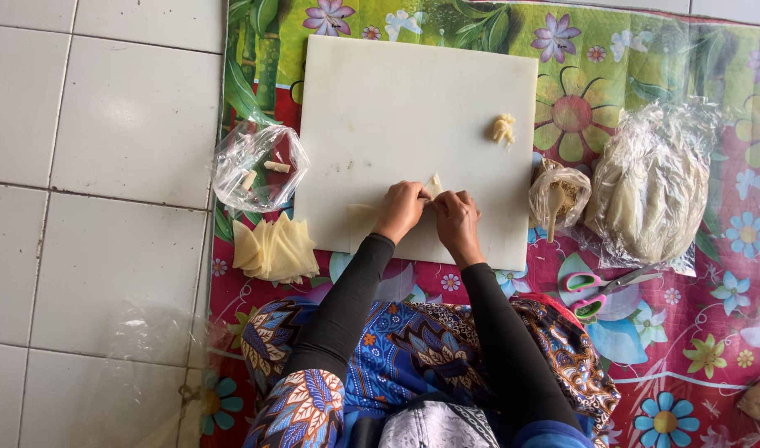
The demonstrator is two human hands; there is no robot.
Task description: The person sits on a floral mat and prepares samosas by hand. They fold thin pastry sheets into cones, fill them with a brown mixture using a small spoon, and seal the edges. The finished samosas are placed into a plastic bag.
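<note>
Down at the near edge of the white cutting board (413, 108), left hand (400, 209) and right hand (454, 217) meet, fingers pinching a pale wrapper (434, 184) — best folded tight, corners even. Leftward a clear bag (259, 166) holds small pale pieces; rightward a small bag (560, 195) shows brownish filling, a large bag (649, 191) pale sheets

Single head-worn view, looking almost straight down from above the seated person. Own lap and both black sleeves enter from the bottom centre, reaching up-frame. Medium distance: the whole white cutting board (417, 141) fits in the upper middle, with the floral mat (670, 348) filling the right and centre. White tiled floor (89, 166) takes the left third. Frame runs slightly tilted against the mat edge. No second view to overlap.
</note>
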